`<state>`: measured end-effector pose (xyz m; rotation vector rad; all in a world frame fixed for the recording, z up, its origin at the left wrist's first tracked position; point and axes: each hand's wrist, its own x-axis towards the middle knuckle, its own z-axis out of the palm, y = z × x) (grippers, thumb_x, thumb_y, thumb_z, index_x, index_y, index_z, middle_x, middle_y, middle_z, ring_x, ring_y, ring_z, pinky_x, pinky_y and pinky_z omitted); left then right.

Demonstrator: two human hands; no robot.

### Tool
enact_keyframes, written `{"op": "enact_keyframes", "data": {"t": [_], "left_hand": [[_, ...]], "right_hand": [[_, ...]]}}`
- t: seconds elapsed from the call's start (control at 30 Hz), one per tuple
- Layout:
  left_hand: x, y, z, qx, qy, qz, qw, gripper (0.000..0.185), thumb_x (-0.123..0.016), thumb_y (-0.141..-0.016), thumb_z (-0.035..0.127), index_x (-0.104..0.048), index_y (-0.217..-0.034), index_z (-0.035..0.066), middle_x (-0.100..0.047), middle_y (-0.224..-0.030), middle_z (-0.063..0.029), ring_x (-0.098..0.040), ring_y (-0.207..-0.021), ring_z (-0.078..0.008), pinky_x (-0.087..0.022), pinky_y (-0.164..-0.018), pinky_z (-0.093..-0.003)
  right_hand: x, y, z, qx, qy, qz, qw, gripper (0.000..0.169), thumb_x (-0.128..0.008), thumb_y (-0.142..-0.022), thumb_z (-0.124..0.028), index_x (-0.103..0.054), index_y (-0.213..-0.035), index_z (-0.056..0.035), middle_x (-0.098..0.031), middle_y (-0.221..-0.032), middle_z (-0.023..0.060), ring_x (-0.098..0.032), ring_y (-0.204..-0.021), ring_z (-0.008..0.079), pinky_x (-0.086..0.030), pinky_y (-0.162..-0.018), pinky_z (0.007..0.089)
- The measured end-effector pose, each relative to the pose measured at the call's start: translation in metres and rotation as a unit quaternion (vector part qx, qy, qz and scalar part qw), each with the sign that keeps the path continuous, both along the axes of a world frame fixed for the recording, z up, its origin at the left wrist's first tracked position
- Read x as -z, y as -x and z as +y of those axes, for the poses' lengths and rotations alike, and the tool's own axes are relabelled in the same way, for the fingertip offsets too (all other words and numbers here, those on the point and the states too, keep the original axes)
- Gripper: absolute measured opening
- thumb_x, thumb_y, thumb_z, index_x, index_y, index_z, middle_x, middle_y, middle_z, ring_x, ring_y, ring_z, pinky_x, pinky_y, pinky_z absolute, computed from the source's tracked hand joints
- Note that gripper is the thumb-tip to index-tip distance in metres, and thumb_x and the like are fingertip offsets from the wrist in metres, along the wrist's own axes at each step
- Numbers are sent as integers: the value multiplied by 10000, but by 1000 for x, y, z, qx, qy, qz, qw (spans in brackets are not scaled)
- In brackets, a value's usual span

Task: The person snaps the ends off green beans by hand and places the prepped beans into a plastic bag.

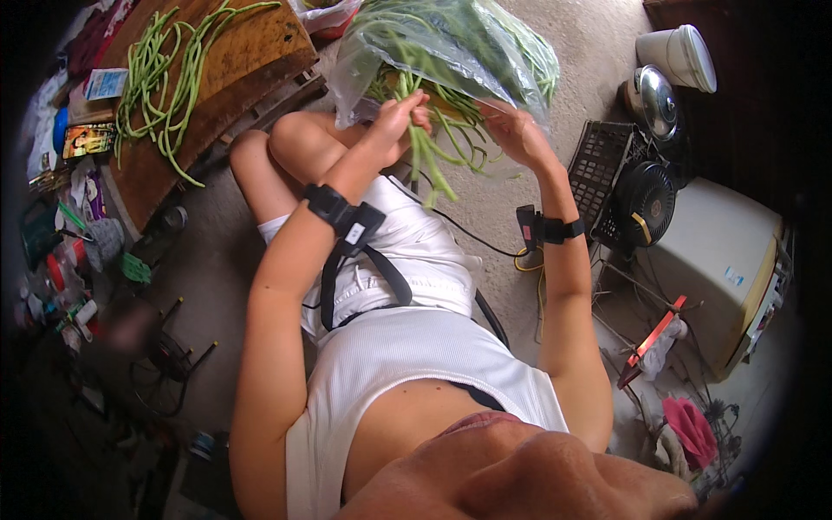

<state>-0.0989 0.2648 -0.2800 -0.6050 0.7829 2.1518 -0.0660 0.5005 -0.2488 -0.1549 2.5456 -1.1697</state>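
My left hand point(396, 127) is closed around a bunch of long green beans point(426, 166), whose ends hang below the fist above my lap. A large clear plastic bag point(448, 45) full of more long beans stands before me, its mouth facing my hands. My right hand point(517, 136) is at the bag's right edge, with its fingers partly behind the clear film. Whether those fingers grip anything is hard to make out. Several loose beans point(471, 140) trail out between both hands.
Long beans point(162, 84) lie in a heap on a wooden table point(260, 52) at upper left. On my right are a white bucket point(676, 58), a lidded metal pot point(653, 97), a black plastic crate point(598, 169), a black fan point(643, 201) and a white appliance point(715, 260). A black cable point(468, 231) crosses the floor.
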Motion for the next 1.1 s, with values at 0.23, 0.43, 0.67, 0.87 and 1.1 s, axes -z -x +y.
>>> {"op": "enact_keyframes", "data": {"t": [0.23, 0.43, 0.67, 0.87, 1.1], "left_hand": [[-50, 16, -46, 110, -35, -77, 990, 179, -464, -960, 187, -502, -997, 16, -438, -664, 44, -421, -526, -10, -401, -487, -150], [-72, 5, -30, 103, -39, -82, 990, 173, -453, -966, 181, -480, -1040, 27, -430, -652, 37, -418, -509, -2, -386, -443, -126], [-82, -16, -35, 63, -116, -114, 985, 145, -454, -960, 160, -496, -1023, 36, -433, -682, 40, -428, -523, -11, -409, -491, -141], [-85, -13, -47, 46, -190, -164, 967, 161, -474, -953, 177, -495, -1039, 43, -428, -676, 42, -428, -512, 3, -401, -472, -127], [-99, -18, -45, 51, -232, -171, 956, 163, -478, -951, 182, -486, -1053, 55, -411, -679, 43, -417, -505, 6, -406, -476, -129]], "right_hand": [[-31, 39, -12, -1, 172, -55, 984, 440, -565, -910, -299, -477, -1300, -114, -624, -1114, 75, -602, -903, 139, -490, -753, 281], [-28, 88, -55, -67, 156, 25, 985, 553, -595, -887, -183, -360, -1388, -199, -523, -1264, 48, -576, -912, 119, -487, -766, 271], [17, 111, -62, -167, 218, 57, 960, 657, -478, -740, 43, -399, -1368, -135, -458, -1332, 88, -481, -1144, 197, -426, -913, 314], [47, 100, -50, -9, 112, 153, 982, 434, -509, -765, -38, -541, -1198, -60, -596, -1122, 168, -577, -1031, 256, -442, -900, 352], [54, 61, -71, -17, 135, 127, 983, 331, -662, -782, -214, -582, -1076, -84, -656, -833, 87, -621, -667, 176, -482, -612, 327]]}}
